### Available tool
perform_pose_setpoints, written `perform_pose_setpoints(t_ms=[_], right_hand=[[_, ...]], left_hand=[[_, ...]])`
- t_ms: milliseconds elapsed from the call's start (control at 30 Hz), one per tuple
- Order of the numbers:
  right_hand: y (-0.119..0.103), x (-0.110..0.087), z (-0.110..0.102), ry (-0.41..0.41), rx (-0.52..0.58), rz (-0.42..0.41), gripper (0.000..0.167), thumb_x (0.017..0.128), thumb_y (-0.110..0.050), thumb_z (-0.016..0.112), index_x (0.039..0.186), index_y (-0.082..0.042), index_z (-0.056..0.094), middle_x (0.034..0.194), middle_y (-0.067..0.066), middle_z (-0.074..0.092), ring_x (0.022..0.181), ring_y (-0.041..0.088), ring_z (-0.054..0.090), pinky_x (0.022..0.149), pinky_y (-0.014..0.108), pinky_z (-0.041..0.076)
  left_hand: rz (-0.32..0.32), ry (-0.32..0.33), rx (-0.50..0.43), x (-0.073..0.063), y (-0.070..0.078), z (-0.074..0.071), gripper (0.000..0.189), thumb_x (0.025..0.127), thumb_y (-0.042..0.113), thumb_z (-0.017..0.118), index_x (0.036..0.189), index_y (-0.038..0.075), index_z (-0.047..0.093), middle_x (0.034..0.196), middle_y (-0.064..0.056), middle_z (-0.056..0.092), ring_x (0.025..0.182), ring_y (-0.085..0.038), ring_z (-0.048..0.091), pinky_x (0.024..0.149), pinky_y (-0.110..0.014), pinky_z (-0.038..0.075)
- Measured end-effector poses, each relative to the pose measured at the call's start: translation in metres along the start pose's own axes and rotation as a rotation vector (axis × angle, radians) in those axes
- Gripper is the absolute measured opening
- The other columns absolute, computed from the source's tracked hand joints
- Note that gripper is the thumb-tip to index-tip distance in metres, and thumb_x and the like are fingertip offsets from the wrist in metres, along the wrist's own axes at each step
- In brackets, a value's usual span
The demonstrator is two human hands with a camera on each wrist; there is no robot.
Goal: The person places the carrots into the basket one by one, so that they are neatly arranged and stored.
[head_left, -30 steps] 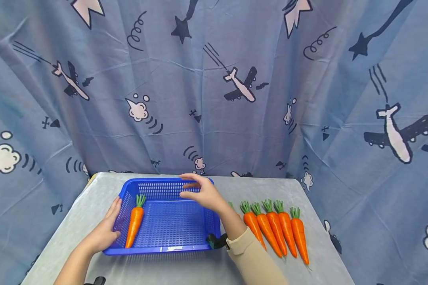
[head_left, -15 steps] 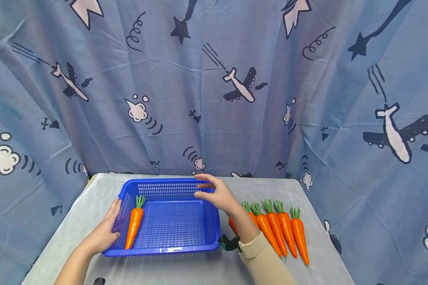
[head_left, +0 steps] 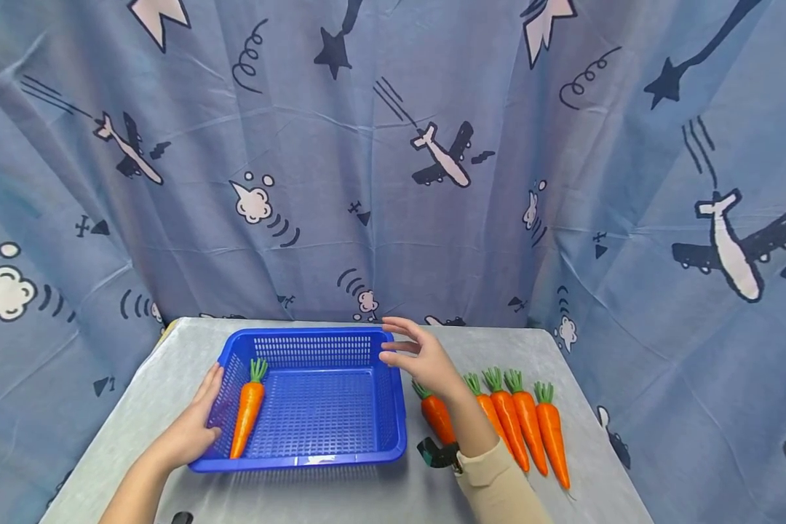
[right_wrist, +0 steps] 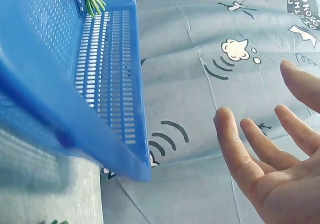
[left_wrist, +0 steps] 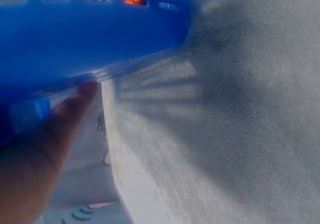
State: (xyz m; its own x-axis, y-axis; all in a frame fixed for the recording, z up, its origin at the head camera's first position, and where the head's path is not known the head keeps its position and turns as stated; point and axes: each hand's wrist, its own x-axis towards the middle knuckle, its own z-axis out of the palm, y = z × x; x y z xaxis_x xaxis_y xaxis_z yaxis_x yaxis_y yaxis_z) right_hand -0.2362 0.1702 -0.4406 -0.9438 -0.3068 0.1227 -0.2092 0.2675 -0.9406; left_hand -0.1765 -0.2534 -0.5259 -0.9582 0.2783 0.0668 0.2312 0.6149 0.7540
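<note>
A blue plastic basket [head_left: 321,460] stands on the table, with one orange carrot [head_left: 247,411] lying along its left side, green stalks toward the back. Against the basket's left wall rests my left hand [head_left: 186,433], fingers straight. In the left wrist view a digit [left_wrist: 75,103] touches the underside of the basket's edge [left_wrist: 90,38]. My right hand [head_left: 426,360] is raised beside the basket's right rim, fingers spread and slightly bent, holding nothing. Several carrots [head_left: 550,433] lie in a row to the right, partly hidden by the right forearm.
Behind and around the table hangs a blue patterned curtain [head_left: 340,182]. The light grey table [head_left: 596,466] extends beyond the carrots on the right. A small black object [head_left: 182,517] shows at the bottom, near the left forearm.
My right hand has moved right, from over the basket to beside its right rim, keeping its spread shape. The left hand, the basket and the carrots stay in place.
</note>
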Motion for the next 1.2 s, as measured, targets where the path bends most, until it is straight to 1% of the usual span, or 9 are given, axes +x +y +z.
perform_pose_setpoints(t_ms=[100,267,333,467,533,767,900,1033,1200], right_hand=[[0.002,-0.002,-0.005,0.008,0.004,-0.009,0.059,0.090,-0.026,0.076,0.144,-0.027,0.053,0.149,0.010,0.053,0.127,0.040,0.060,0.096,0.048,0.056],[0.004,-0.009,-0.015,0.011,-0.001,-0.021,0.059,0.091,-0.024,0.075,0.145,-0.025,0.053,0.150,0.011,0.052,0.129,0.041,0.058,0.098,0.049,0.055],[0.006,-0.011,-0.018,0.017,-0.006,-0.020,0.058,0.091,-0.023,0.075,0.145,-0.024,0.053,0.150,0.012,0.052,0.129,0.039,0.059,0.098,0.049,0.055],[0.008,-0.014,-0.022,0.046,-0.018,-0.024,0.057,0.091,-0.022,0.075,0.144,-0.022,0.053,0.148,0.013,0.053,0.128,0.036,0.059,0.098,0.049,0.055],[0.009,-0.016,-0.025,0.060,-0.022,-0.036,0.058,0.091,-0.022,0.075,0.144,-0.022,0.054,0.147,0.011,0.054,0.128,0.035,0.060,0.097,0.048,0.056],[0.013,-0.024,-0.039,0.073,0.000,-0.073,0.060,0.091,-0.018,0.074,0.146,-0.018,0.051,0.148,0.012,0.054,0.128,0.036,0.060,0.095,0.041,0.058],[0.018,-0.028,-0.050,0.076,-0.002,-0.078,0.061,0.092,-0.019,0.073,0.148,-0.019,0.050,0.149,0.011,0.052,0.129,0.037,0.059,0.096,0.040,0.057],[0.023,-0.035,-0.061,0.094,-0.010,-0.059,0.059,0.093,-0.019,0.072,0.147,-0.019,0.050,0.150,0.011,0.051,0.130,0.037,0.058,0.097,0.040,0.057],[0.034,-0.048,-0.074,0.130,-0.011,-0.003,0.059,0.093,-0.020,0.072,0.148,-0.017,0.050,0.151,0.012,0.050,0.130,0.038,0.057,0.094,0.030,0.057]], left_hand=[[-0.002,0.002,0.007,0.000,0.000,-0.001,0.105,0.073,-0.016,0.057,0.161,-0.001,0.001,0.168,-0.025,-0.007,0.150,-0.055,0.001,0.103,-0.003,-0.007],[-0.023,-0.007,-0.001,-0.001,0.001,-0.001,0.104,0.074,-0.016,0.057,0.161,0.000,0.001,0.168,-0.024,-0.008,0.150,-0.055,0.001,0.118,-0.027,-0.005],[-0.031,-0.011,-0.004,-0.001,0.000,-0.001,0.105,0.074,-0.016,0.056,0.161,0.001,0.000,0.168,-0.023,-0.009,0.150,-0.055,0.000,0.122,-0.041,-0.003],[-0.031,-0.013,-0.006,-0.001,0.000,-0.002,0.105,0.075,-0.016,0.056,0.161,0.002,0.000,0.168,-0.022,-0.010,0.150,-0.055,0.000,0.121,-0.058,0.000],[-0.024,-0.009,-0.001,0.000,-0.001,-0.002,0.104,0.074,-0.016,0.056,0.161,0.001,0.000,0.168,-0.023,-0.009,0.150,-0.055,0.000,0.121,-0.060,0.000],[-0.033,-0.015,-0.002,0.001,-0.001,-0.001,0.104,0.075,-0.014,0.054,0.161,0.002,-0.001,0.168,-0.022,-0.010,0.151,-0.054,-0.002,0.119,-0.047,-0.004],[-0.025,-0.011,-0.006,0.000,-0.002,0.000,0.104,0.075,-0.015,0.054,0.161,0.001,0.000,0.168,-0.022,-0.010,0.150,-0.055,-0.001,0.120,-0.047,-0.005],[-0.032,-0.013,-0.010,0.001,-0.001,0.000,0.104,0.074,-0.015,0.054,0.161,0.002,-0.001,0.168,-0.021,-0.011,0.151,-0.054,-0.002,0.120,-0.054,-0.003],[-0.033,-0.011,-0.006,0.001,-0.001,-0.001,0.104,0.074,-0.016,0.055,0.161,0.001,0.000,0.168,-0.023,-0.010,0.150,-0.055,-0.001,0.120,-0.059,-0.001]])
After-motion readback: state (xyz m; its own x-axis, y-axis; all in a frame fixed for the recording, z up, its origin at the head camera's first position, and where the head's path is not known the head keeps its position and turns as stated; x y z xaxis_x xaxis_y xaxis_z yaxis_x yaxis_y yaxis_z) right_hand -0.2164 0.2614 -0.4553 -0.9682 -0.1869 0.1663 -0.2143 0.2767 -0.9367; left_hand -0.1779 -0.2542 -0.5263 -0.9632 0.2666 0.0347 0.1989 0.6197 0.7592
